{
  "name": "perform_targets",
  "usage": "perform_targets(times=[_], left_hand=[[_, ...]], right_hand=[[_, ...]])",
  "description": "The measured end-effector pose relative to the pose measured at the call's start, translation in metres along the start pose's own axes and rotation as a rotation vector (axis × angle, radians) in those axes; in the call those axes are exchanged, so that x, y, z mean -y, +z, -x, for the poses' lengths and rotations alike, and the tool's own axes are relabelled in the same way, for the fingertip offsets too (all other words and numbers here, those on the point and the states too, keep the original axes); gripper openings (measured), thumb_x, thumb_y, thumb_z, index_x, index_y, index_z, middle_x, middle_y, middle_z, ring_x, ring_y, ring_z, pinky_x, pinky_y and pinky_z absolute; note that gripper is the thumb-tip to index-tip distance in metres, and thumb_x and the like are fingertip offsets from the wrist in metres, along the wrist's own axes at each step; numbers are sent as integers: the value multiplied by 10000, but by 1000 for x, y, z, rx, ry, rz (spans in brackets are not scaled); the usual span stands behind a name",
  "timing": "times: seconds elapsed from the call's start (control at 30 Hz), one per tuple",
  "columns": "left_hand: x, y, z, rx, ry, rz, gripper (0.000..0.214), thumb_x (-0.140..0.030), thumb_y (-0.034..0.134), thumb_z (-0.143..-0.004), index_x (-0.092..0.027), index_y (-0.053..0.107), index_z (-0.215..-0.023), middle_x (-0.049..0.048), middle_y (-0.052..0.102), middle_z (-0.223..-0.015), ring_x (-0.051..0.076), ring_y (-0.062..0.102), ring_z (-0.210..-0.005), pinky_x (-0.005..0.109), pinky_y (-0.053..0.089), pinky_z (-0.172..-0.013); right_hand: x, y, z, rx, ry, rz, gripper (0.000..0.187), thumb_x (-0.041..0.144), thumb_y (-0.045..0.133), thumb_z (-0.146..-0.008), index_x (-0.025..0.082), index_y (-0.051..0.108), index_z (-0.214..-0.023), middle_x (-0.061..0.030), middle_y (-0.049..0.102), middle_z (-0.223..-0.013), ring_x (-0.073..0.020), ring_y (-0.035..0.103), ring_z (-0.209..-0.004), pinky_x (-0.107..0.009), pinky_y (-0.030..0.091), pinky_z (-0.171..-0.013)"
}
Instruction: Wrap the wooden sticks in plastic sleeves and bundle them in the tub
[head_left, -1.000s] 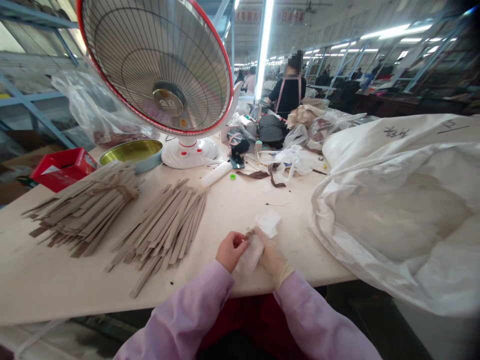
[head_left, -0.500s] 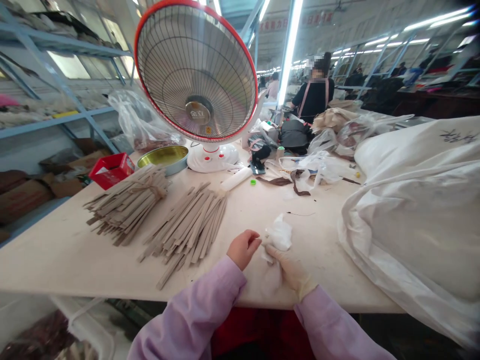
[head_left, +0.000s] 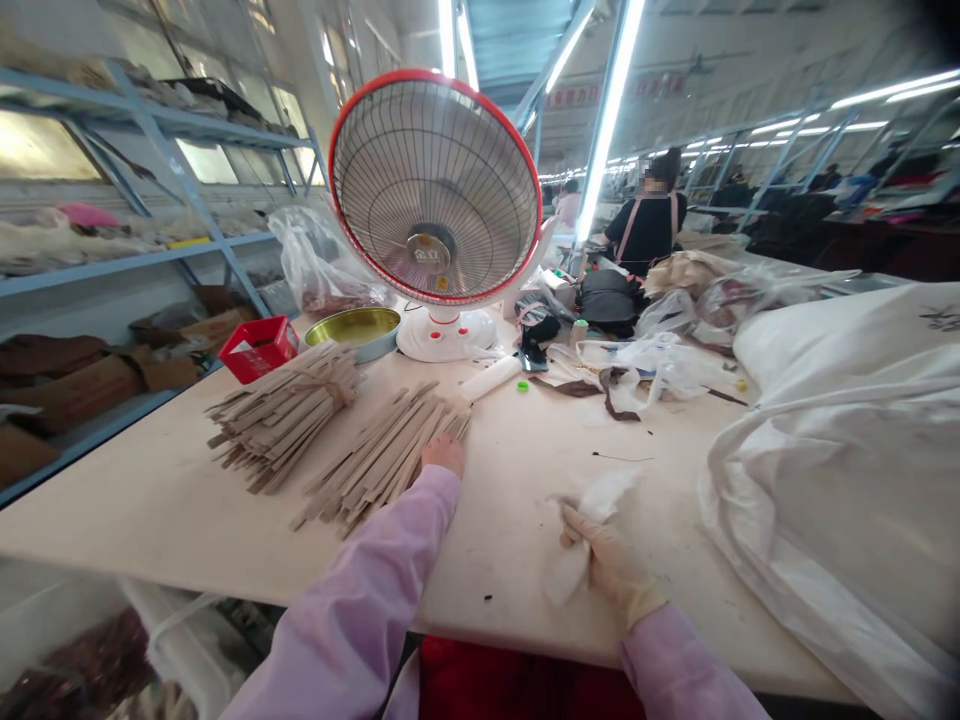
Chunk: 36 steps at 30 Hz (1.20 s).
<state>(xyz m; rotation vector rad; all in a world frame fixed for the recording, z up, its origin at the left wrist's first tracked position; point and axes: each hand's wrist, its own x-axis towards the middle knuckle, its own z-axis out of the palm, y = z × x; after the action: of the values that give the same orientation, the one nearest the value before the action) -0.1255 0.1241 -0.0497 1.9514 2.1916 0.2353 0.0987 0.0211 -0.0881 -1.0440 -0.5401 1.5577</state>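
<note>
My bare left hand (head_left: 445, 455) reaches onto the right side of a loose pile of flat grey-beige strips (head_left: 375, 450) on the table. Its fingers are partly lost against the strips, so I cannot make out whether they grip one. A thin glove covers my right hand (head_left: 611, 560), which is closed in a pinch on a crumpled white cloth (head_left: 607, 492). Part of this cloth sticks out above the fingers and part hangs below them. To the left of the loose pile lies a tied bundle of similar strips (head_left: 281, 415).
A heater with a red-rimmed round grille (head_left: 435, 190) stands at the back of the table (head_left: 510, 560). Near it are a red box (head_left: 259, 348), a gold-lined basin (head_left: 352, 330) and a white roll (head_left: 490, 380). A large white sack (head_left: 840, 480) bulges over the right side. Another person (head_left: 649, 220) is farther back.
My left hand has moved left, away from my right hand and onto the loose strips. My right hand still holds the white cloth. The view has shifted, and a small dark scrap shows near the table's front edge.
</note>
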Motion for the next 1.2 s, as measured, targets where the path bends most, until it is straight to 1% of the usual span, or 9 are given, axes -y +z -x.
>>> perform_targets(times=[0.1, 0.27, 0.33, 0.43, 0.63, 0.8, 0.97, 1.13, 1.2], left_hand=[[-1, -2, -1, 25, -6, 52, 312, -320, 513, -847, -154, 522, -1112, 71, 541, -1141, 204, 540, -999, 438, 446, -853], [-11, -9, 20, 90, 86, 279, 163, -229, 476, -850, -112, 534, -946, 119, 599, -982, 179, 605, -842, 319, 477, -731], [-19, -12, 37, 167, 141, 415, 108, -222, 431, -850, -138, 489, -883, 82, 620, -832, 131, 612, -640, 243, 472, -573], [-23, -16, 70, 308, 217, 591, 140, -300, 360, -860, -180, 408, -808, -11, 579, -679, 59, 486, -392, 173, 374, -372], [-7, -29, 125, 644, 185, 1057, 333, -509, 484, -755, -197, 370, -729, -88, 466, -523, 17, 323, -291, 134, 207, -286], [-7, -37, 144, 620, 177, 1032, 331, -495, 515, -745, -192, 392, -696, -82, 466, -517, 16, 333, -312, 136, 216, -311], [-6, -29, 147, 570, 196, 945, 273, -449, 504, -761, -192, 420, -720, -80, 467, -516, 27, 342, -319, 144, 246, -313], [-8, -26, 142, 598, 205, 885, 244, -415, 504, -762, -191, 418, -720, -78, 487, -508, 35, 377, -318, 146, 280, -314], [-15, -25, 138, 617, 199, 949, 273, -440, 505, -755, -193, 397, -708, -79, 495, -504, 33, 380, -307, 145, 277, -308]], right_hand=[[0, -1, 0, -74, 64, -59, 238, 285, 761, -576, 178, 553, -620, 61, 479, -455, -71, 402, -366, -215, 347, -337], [7, 8, 0, -58, 62, -122, 245, 316, 747, -598, 172, 549, -618, 48, 516, -503, -43, 356, -349, -203, 343, -329], [14, 10, 1, -68, 52, -137, 250, 309, 757, -583, 167, 568, -668, 34, 553, -548, -39, 367, -369, -188, 351, -337], [29, 8, 4, -69, 0, -170, 258, 305, 754, -587, 164, 573, -704, 39, 542, -561, -37, 371, -393, -179, 371, -366], [49, 1, 5, -30, -42, -198, 236, 315, 724, -640, 147, 564, -684, 40, 524, -547, -27, 355, -385, -181, 372, -381], [48, 3, 5, -36, -23, -236, 234, 322, 725, -649, 154, 565, -675, 42, 517, -533, -28, 346, -378, -178, 363, -370], [53, 3, 9, -5, -28, -236, 230, 334, 719, -654, 161, 568, -665, 49, 516, -528, -26, 325, -372, -185, 347, -377], [49, 3, 14, -84, -218, 66, 218, 346, 707, -655, 158, 599, -630, 27, 550, -542, -64, 414, -447, -204, 350, -421], [40, 12, 20, -50, -229, 232, 210, 341, 708, -651, 155, 616, -617, 13, 566, -538, -86, 455, -480, -220, 361, -447]])
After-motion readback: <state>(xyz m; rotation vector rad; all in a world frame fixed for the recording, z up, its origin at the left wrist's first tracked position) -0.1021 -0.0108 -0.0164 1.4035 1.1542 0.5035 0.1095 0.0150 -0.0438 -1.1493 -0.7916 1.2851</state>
